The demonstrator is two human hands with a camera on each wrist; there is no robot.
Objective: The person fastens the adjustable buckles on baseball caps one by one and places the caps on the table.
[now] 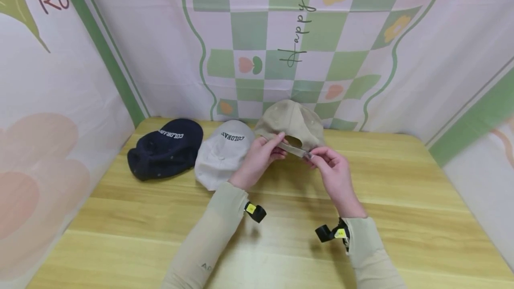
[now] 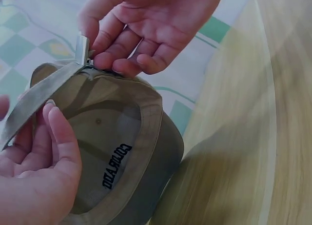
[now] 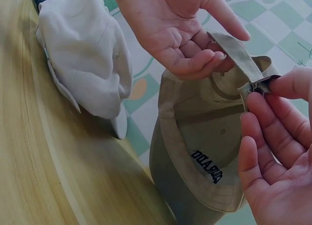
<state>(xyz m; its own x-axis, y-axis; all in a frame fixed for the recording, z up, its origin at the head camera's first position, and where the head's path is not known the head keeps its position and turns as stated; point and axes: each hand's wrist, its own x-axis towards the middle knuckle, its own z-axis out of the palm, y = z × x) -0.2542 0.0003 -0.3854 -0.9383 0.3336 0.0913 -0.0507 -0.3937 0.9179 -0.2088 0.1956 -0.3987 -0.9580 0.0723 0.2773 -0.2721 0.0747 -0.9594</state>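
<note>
A khaki baseball cap [image 1: 291,117] is held up off the table's far side, its back opening toward me. My left hand [image 1: 263,155] holds the cap's fabric strap [image 2: 41,100], with the thumb on one side and fingers on the other. Between thumb and fingertips, my right hand [image 1: 335,171] pinches the metal buckle [image 2: 83,50] at the strap's other end. In the right wrist view the buckle [image 3: 258,83] looks tilted, its flap raised from the strap. Dark lettering shows through inside the crown.
A pale grey cap [image 1: 222,153] with dark lettering lies left of the khaki one. Farther left is a navy cap [image 1: 168,150] with white lettering. The wooden table [image 1: 281,244] meets a printed cloth backdrop [image 1: 249,30] at its far edge.
</note>
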